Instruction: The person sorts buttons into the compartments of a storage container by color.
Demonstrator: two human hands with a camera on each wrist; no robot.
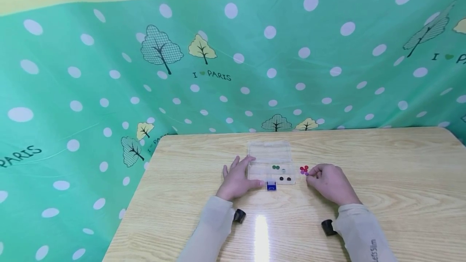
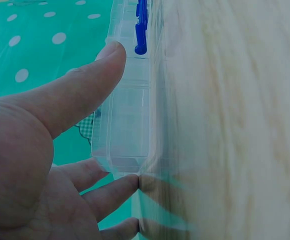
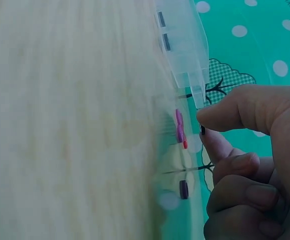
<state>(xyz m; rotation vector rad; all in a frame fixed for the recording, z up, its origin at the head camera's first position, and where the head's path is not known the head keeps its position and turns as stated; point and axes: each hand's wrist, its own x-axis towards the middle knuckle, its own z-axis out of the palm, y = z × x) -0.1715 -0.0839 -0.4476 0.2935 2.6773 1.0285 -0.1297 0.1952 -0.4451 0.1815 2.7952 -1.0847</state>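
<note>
A clear plastic box (image 1: pixel 269 169) lies on the table with its lid (image 1: pixel 269 151) raised back and a blue latch (image 1: pixel 271 186) at the front. In it sit green discs (image 1: pixel 276 167) and black discs (image 1: pixel 285 178). My left hand (image 1: pixel 236 180) spans the box's left end, thumb along the front, fingers spread and touching the end. My right hand (image 1: pixel 331 183) is right of the box and pinches a small dark disc (image 3: pixel 202 130) between thumb and forefinger. Beside its fingertips lie red discs (image 1: pixel 305 168) and purple discs (image 3: pixel 179 122).
A dark piece (image 3: pixel 184 190) rests on the table near the right hand's curled fingers. Both wrists carry black camera mounts (image 1: pixel 239 216). Behind the wooden table (image 1: pixel 400 173) hangs a green dotted cloth (image 1: pixel 255 64). Light glares off the tabletop between the forearms.
</note>
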